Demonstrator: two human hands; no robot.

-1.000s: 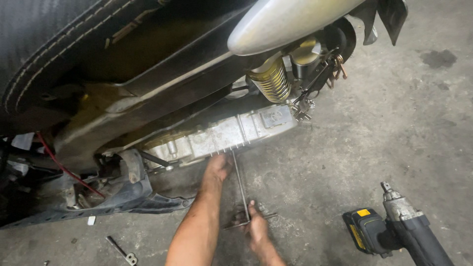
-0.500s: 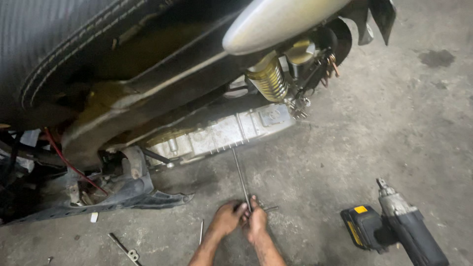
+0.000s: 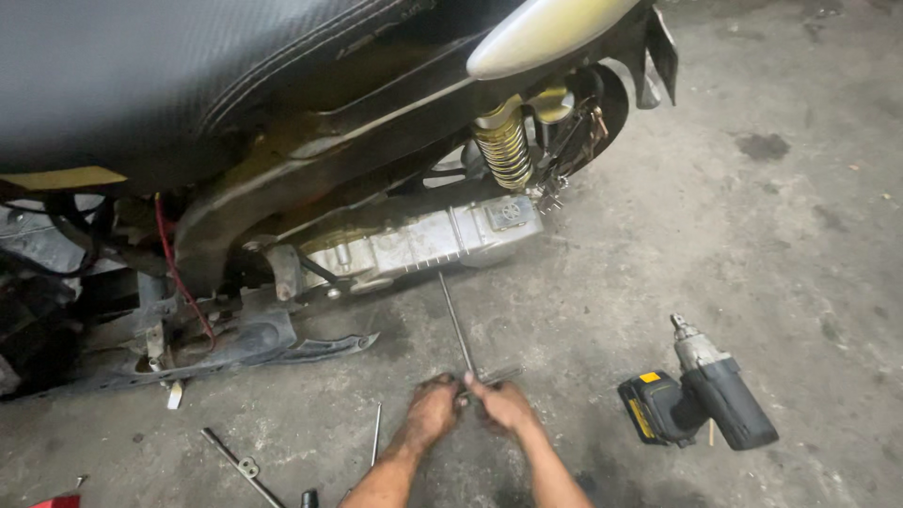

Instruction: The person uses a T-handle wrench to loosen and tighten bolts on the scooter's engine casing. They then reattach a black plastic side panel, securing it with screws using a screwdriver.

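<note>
Both hands, left (image 3: 431, 410) and right (image 3: 505, 404), are clamped on the T-handle of a long wrench (image 3: 457, 325) running from the floor up to the engine case (image 3: 423, 246), so I'd keep the shaft straight and turn evenly.

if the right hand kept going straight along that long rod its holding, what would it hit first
Most likely the silver engine case of the scooter. The right hand grips the handle end of the long rod, which runs up to the case's lower edge. Depth is hard to judge, so the exact spot is unsure.
</note>
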